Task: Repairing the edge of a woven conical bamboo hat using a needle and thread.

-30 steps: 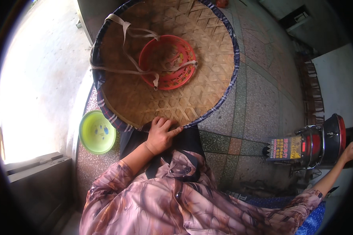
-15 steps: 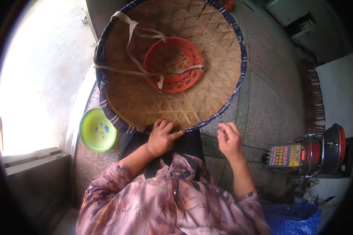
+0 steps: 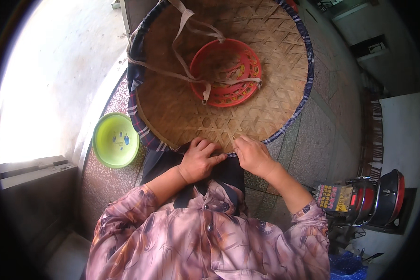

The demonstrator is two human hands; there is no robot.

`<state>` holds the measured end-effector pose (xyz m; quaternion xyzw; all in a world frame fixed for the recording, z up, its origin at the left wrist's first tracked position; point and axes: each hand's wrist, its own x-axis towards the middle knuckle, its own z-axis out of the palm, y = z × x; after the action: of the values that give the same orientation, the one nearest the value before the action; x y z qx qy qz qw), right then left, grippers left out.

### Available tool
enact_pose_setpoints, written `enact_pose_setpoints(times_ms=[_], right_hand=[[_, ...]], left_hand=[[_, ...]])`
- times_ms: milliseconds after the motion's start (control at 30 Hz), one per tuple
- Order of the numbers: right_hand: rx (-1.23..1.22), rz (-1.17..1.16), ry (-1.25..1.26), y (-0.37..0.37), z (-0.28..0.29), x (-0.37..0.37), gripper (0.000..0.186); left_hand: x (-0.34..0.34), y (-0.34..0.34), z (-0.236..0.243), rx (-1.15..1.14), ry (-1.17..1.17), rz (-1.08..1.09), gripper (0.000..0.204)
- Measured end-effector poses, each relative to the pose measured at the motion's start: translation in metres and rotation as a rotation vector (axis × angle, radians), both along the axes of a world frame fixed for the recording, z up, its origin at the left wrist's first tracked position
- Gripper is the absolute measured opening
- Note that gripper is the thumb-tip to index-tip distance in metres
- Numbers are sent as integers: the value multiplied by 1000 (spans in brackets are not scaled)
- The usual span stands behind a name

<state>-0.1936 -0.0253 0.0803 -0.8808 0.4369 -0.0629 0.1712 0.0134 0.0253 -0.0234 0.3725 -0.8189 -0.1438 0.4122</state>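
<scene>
While the left hand (image 3: pixel 200 160) clamps its fingers on the woven tray (image 3: pixel 224 122) by the lap (image 3: pixel 232 174), the right hand (image 3: pixel 253 154) pinches its together at the plaid rim (image 3: pixel 281 132), on what I cannot tell.

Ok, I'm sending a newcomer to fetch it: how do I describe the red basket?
Find the big round woven tray with the plaid rim. The red basket sits inside it, near the middle. Unlike the green basin to the tray's left, it has slotted sides and pale straps across it.
</scene>
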Motion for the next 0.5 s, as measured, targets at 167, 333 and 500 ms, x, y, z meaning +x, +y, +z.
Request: enact_pose_setpoints(times_ms=[167,333,500], right_hand=[[376,-225,-225,-4,-25,3,8],[803,-471,-449,-12,-29,-1,8],[863,-509,-595,-10,-37,-6,8]], left_hand=[[-2,-1,-3,5,26,-4,36],[-2,-2,-7,4,33,-14,46],[-3,-1,-4,13,33,-6,45]])
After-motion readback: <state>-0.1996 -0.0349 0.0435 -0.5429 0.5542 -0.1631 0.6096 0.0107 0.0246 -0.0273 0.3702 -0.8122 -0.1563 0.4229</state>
